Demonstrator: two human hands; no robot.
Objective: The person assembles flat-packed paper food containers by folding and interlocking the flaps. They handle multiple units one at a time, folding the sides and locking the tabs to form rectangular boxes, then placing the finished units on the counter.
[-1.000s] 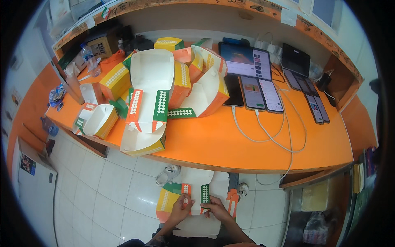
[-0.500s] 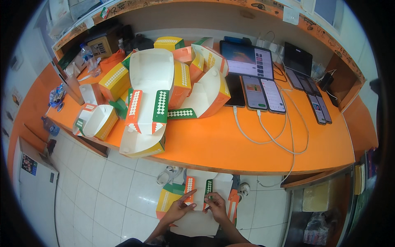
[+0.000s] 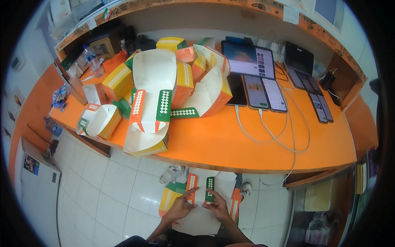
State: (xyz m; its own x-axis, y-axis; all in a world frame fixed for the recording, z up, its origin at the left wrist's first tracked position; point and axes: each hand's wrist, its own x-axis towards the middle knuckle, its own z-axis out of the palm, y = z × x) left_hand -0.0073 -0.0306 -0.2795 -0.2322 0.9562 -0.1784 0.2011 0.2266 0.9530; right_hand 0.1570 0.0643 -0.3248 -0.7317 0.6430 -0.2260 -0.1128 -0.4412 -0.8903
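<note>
A partly folded food carton (image 3: 200, 186) lies on my lap, its white inside facing up. It has an orange side flap and a green side flap, both with white diamond patterns. My left hand (image 3: 180, 206) grips the orange flap, index finger along it and thumb at its lower end. My right hand (image 3: 218, 206) holds the green flap the same way, thumb near the fold. The carton's white lower panel (image 3: 197, 222) extends towards me below both hands. A yellow and green carton piece (image 3: 168, 198) sits beside my left hand, and an orange piece (image 3: 235, 204) is beyond my right.
Several folded cartons (image 3: 154, 70) are piled on the left of the orange counter (image 3: 247, 144). Several phones (image 3: 275, 95), a tablet (image 3: 247, 59) and white charging cables (image 3: 294, 140) occupy its right. One cable hangs over the front edge. A bottle (image 3: 88, 53) stands far left.
My right hand's fingers have stretched out along the green flap, and its thumb has shifted towards the fold. My left hand stays at the orange flap. The view has shifted slightly.
</note>
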